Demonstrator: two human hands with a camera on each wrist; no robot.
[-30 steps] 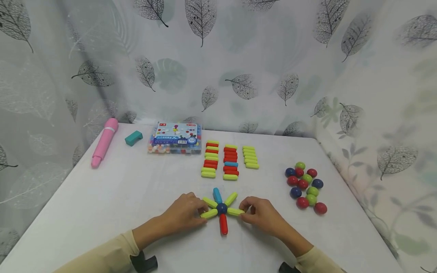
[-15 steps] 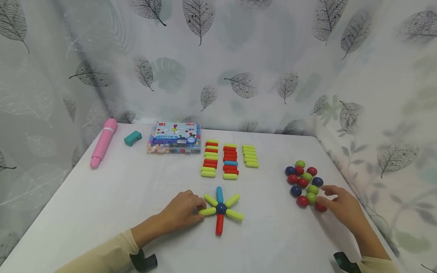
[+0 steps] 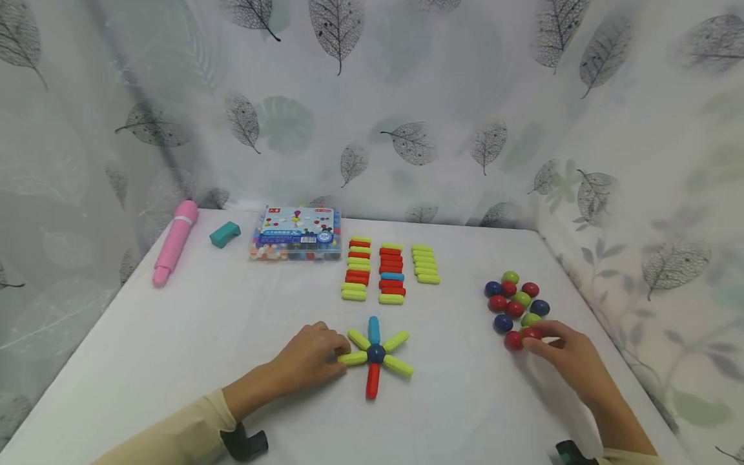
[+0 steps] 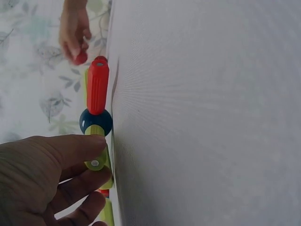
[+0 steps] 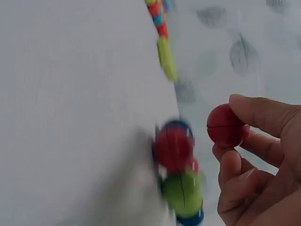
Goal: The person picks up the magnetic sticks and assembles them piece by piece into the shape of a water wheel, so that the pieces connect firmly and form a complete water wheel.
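Note:
Near the middle of the table, a star-shaped piece has a dark blue ball [image 3: 376,353] at its centre. Around it stick out a light blue rod [image 3: 374,329], a red rod [image 3: 372,382] and several yellow-green rods. My left hand [image 3: 314,354] pinches the outer end of the left yellow-green rod [image 4: 95,130] between thumb and finger. Over at the right, my right hand [image 3: 575,361] holds a red ball [image 5: 225,126] by thumb and fingertips. In the right wrist view this ball is apart from the red, green and blue balls [image 5: 183,190] beside it.
Beyond the star lie columns of rods [image 3: 391,274], yellow-green, red and one blue. A clear plastic parts box [image 3: 295,248], a teal block [image 3: 225,234] and a pink tube-shaped thing [image 3: 176,242] stand along the back left. Leaf-print curtains [image 3: 430,77] border the white table [image 3: 232,323].
My right hand let go of the star's right rod, moved right to the balls and took the nearest red one, which has shifted slightly left and up. My left hand stays on the star.

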